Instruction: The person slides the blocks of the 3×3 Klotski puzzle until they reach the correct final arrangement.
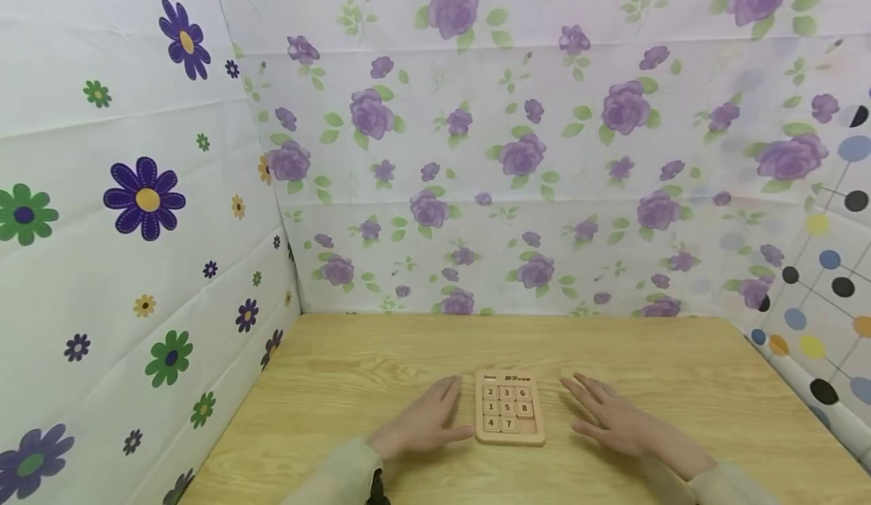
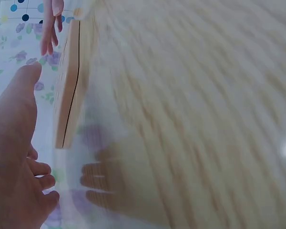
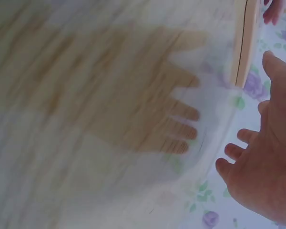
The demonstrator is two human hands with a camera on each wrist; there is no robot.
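Observation:
A wooden sliding number puzzle lies flat between both hands. From the top its rows read 2-3-6, 1-5-8 and 4-7, and the lower right slot holds no tile. My left hand is just left of the board, its fingers extended and thumb tip close to the frame's side. To the right, my right hand is spread, with a wider gap to the puzzle. In the left wrist view the board's side edge shows a dark seam beyond the thumb. Neither hand holds anything.
The puzzle lies on a wood-grain table. Behind it hangs a white cloth with purple roses. A daisy-print cloth lines the left side, and a dotted cloth borders the right.

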